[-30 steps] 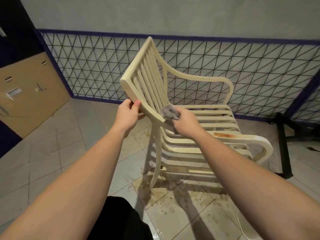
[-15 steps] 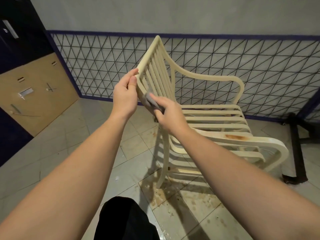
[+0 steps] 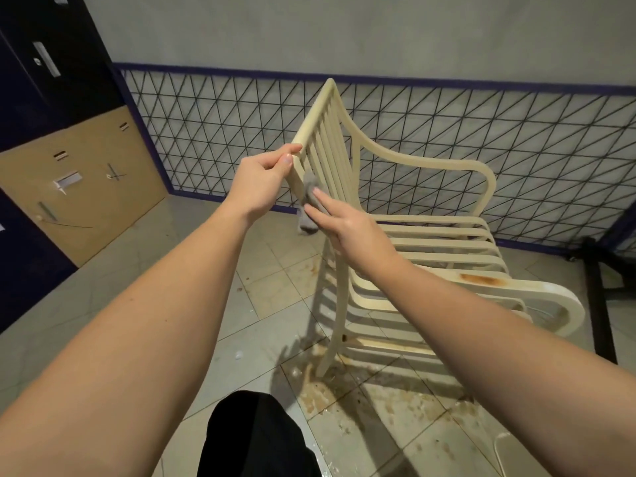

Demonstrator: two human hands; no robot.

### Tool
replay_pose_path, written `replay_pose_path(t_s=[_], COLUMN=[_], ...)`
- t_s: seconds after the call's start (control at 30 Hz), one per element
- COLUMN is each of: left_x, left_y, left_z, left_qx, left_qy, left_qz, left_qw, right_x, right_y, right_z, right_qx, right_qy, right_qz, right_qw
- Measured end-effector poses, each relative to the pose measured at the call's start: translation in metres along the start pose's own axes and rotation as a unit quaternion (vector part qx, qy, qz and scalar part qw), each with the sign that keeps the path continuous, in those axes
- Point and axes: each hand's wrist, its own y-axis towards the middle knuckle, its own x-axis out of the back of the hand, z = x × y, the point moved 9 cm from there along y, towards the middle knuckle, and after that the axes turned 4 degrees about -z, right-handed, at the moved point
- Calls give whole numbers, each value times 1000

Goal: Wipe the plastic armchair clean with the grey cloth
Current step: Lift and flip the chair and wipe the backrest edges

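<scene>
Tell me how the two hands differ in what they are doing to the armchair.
The left hand pinches the backrest's side rail bare; the right hand presses the grey cloth against that rail with straight fingers. The left hand sits higher on the plastic armchair, the right lower. Both touch the backrest's near edge.

The floor [image 3: 144, 297] is laid in pale grey tiles with thin dark joints. The cream plastic armchair [image 3: 430, 235] stands on it, right of centre. Brown stains [image 3: 347, 383] spatter the tiles around its near leg and toward the near right. A black metal stand [image 3: 602, 297], possibly a frame base, rests far right.
</scene>
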Motion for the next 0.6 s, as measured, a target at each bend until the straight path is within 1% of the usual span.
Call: replay_pose_path(t_s=[0.07, 0.17, 0.2, 0.23, 0.27, 0.3, 0.37, 0.4, 0.43, 0.53, 0.6], left_x=[-1, -1, -2, -2, -2, -2, -3, -4, -4, -3, -3], left_y=[0, -1, -1, -1, -2, -2, -3, -3, -3, -3, -4], left_z=[-2, -1, 0, 0, 0, 1, 2, 2, 1, 0, 0], left_qx=[-3, 0, 2, 4, 6, 9, 12, 13, 13, 15, 15], left_qy=[2, 6, 7, 6, 4, 3, 0, 1, 1, 0, -1], left_qz=[-2, -10, -13, -15, -18, -19, -19, -20, -22, -27, -30], left_qw=[1000, 1000, 1000, 1000, 1000, 1000, 1000, 1000, 1000, 1000, 999], right_x=[-12, -15, -10, -1, 13, 28, 51, 54, 48, 0, -17], right_y=[-29, -64, -67, -66, -61, -53, -33, -22, -11, -15, -44], right_z=[-18, -45, -49, -49, -46, -42, -29, -20, -12, -10, -27], right_qx=[-32, -68, -67, -62, -54, -46, -38, -35, -32, -65, -98], right_qy=[-49, -119, -127, -125, -112, -95, -64, -45, -27, -26, -56], right_qz=[55, 155, 166, 152, 109, 51, -43, -57, -33, 112, 142], right_qw=[997, 978, 976, 978, 986, 993, 996, 997, 999, 991, 983])
